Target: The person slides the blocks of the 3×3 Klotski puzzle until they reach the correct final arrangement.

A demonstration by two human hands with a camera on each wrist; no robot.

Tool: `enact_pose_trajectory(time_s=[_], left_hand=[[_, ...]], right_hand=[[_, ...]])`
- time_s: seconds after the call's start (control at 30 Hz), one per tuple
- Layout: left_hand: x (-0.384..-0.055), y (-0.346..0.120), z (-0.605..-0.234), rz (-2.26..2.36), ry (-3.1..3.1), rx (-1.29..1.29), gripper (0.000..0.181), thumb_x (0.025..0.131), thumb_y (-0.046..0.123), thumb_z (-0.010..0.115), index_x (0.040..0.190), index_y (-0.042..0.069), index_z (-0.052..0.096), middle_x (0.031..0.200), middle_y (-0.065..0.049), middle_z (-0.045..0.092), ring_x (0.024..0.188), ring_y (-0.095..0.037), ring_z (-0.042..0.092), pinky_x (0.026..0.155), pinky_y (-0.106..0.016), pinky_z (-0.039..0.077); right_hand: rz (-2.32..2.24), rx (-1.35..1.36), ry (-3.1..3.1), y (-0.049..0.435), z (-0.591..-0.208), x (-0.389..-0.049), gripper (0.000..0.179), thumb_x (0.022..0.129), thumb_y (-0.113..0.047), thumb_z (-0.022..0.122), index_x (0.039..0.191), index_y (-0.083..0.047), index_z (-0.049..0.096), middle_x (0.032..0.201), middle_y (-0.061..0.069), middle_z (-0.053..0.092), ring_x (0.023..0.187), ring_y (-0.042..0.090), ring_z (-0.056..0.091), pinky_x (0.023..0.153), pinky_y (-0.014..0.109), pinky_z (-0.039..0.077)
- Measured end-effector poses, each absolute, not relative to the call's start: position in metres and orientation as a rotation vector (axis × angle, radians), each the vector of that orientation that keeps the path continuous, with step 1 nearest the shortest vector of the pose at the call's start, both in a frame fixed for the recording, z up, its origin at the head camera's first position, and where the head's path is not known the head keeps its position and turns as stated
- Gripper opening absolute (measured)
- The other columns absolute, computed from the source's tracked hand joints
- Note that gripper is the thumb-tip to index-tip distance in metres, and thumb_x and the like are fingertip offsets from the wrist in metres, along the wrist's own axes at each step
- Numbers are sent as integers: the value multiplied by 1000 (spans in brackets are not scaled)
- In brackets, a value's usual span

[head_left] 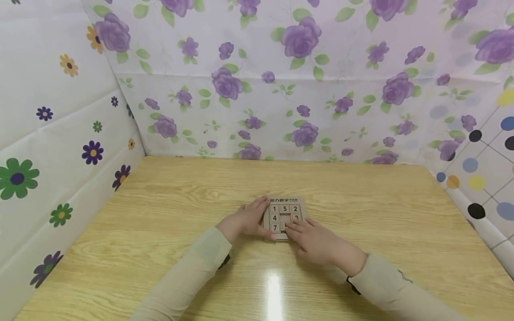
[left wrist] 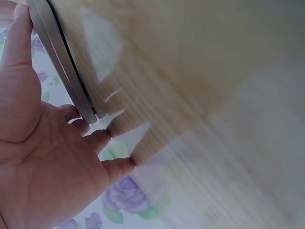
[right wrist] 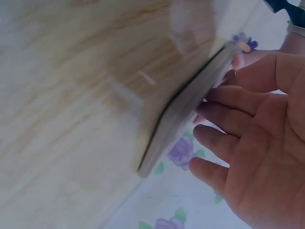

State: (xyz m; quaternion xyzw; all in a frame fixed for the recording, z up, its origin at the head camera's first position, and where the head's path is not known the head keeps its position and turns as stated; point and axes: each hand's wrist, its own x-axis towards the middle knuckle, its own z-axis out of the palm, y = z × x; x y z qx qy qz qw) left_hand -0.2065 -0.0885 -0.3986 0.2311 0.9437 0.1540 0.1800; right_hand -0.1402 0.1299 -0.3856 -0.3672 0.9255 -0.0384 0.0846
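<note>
Near frame centre on the counter (head_left: 180, 187), our left hand (head_left: 247, 219) grips the number puzzle (head_left: 284, 217) while our right hand (head_left: 317, 240), fingers loosely extended, touches its lower right; 1-4-7 seem placed, 1-5-2 suggests unfinished ordering.

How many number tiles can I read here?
6: tile 1, tile 5 and tile 2 in top row; tile 4 middle left; tile 3 middle right; tile 7 bottom left. The right hand may hide others.

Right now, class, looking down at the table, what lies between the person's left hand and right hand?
A number puzzle lies there, as the head view shows: the left hand is at its left edge, while the right hand reaches over its lower right part.
</note>
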Motion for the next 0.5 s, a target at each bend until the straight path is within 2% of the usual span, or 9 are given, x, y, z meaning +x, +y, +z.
enact_pose_trajectory(time_s=[0.5], left_hand=[[-206,-90,-400,459,2662,649,113,72,59,73,154,12,11,161,-6,3,148,-25,8,117,-55,10]], right_hand=[[-135,-1059,2768,133,-395,-159,53,94,-19,50,143,1,40,151,15,36,141,35,29,115,57,20]])
